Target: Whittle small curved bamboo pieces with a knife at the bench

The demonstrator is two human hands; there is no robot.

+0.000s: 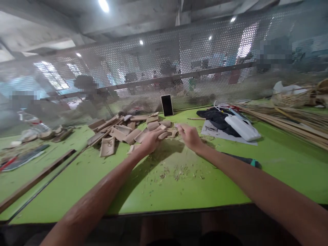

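Around a curved bamboo piece [164, 135], the fingers of my left hand [151, 140] are closed, at the right side of a pile of bamboo pieces [132, 136]. My right hand [190, 136] is closed a little to the right, its thumb side toward the left hand; whatever it may hold is too small to make out. Shavings [179, 173] lie on the green table [189, 194] below both hands. Behind them a dark-screened phone or tablet [167, 105] stands upright.
A dark tool with a green band [242, 160] lies beside my right forearm. Further right are a dark cloth [219, 119], a white device [243, 127] and long bamboo strips [289, 124]. A wooden strip [38, 177] lies left. Behind stands a perforated screen [151, 65], with people beyond.
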